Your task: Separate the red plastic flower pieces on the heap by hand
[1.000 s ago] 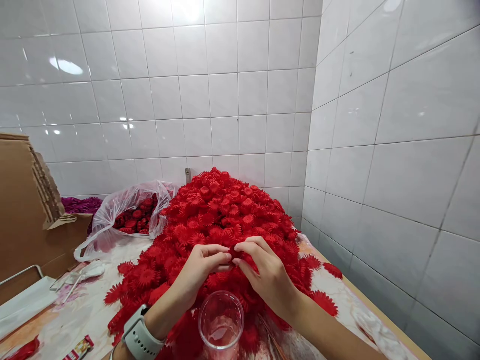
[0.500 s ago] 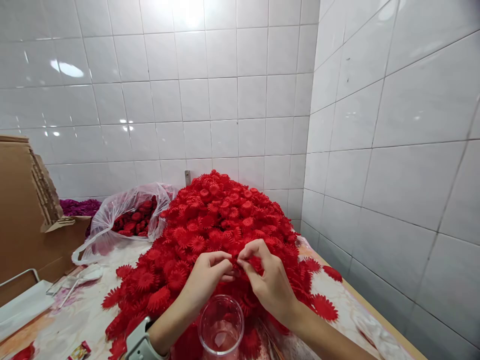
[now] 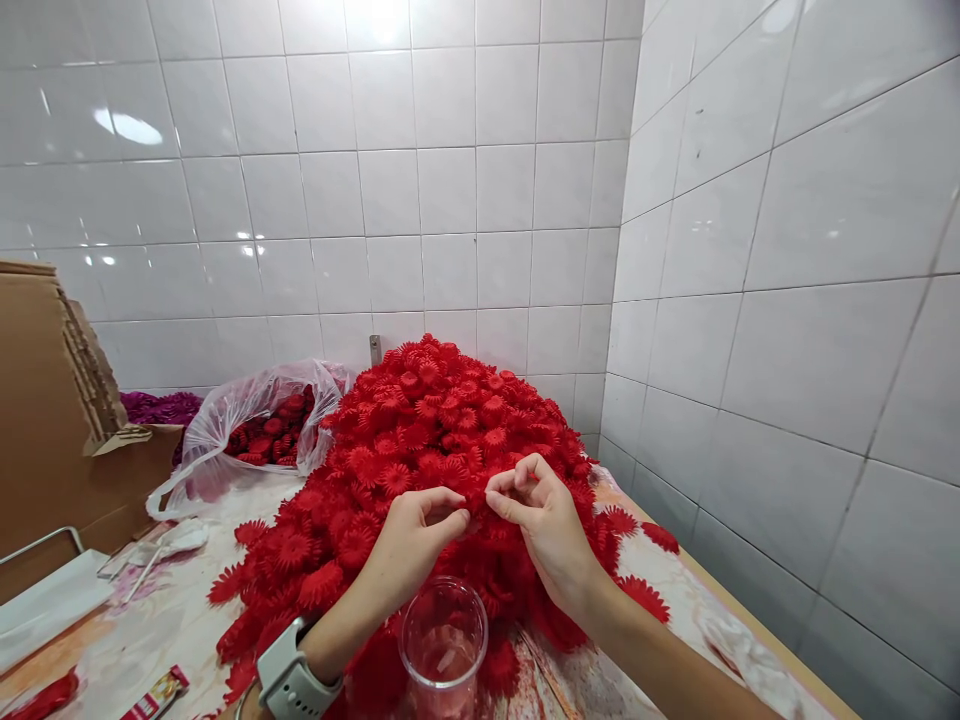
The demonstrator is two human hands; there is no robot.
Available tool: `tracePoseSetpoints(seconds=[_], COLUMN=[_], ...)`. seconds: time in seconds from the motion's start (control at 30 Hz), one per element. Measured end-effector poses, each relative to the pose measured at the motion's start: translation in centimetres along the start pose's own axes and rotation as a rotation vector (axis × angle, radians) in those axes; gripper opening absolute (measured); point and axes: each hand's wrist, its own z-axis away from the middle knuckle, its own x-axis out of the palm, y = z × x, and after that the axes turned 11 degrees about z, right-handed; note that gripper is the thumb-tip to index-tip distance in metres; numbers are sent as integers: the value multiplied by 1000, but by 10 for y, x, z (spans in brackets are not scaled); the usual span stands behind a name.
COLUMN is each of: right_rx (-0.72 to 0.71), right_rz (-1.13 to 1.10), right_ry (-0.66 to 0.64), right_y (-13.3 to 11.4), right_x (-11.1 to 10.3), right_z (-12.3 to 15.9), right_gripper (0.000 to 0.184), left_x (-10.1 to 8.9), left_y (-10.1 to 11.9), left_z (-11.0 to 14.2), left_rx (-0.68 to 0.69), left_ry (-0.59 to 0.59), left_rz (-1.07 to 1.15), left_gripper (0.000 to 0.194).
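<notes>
While apparently pinching a red flower (image 3: 477,497), both hands (image 3: 414,545) (image 3: 546,530) meet.

Both hands (image 3: 480,530) lifted slightly, fingertips now pinched together.

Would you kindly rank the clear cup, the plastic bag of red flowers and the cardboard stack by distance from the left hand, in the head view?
1. Clear cup: just below the left hand, toward the person.
2. Plastic bag: farther left, near the back wall.
3. Cardboard stack: at the far left edge.
</notes>
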Motion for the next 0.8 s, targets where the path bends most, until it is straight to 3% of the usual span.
tracePoseSetpoints(seconds=[0.27, 0.57, 0.8], right_rx=[156, -64, -144], right_rz=[-200, 78, 249], right_ry=[-64, -235, -429], right_y=[4, -5, -8], right_x=[0, 1, -8], right_z=[-1, 4, 0], right_gripper=[44, 36, 33], left_x=[-6, -8, -8], left_y=[6, 14, 8], left_z=[-5, -3, -5], left_rx=[4, 169, 225], left_ry=[61, 167, 195], left_rz=[-150, -446, -517], left_gripper=[11, 17, 20])
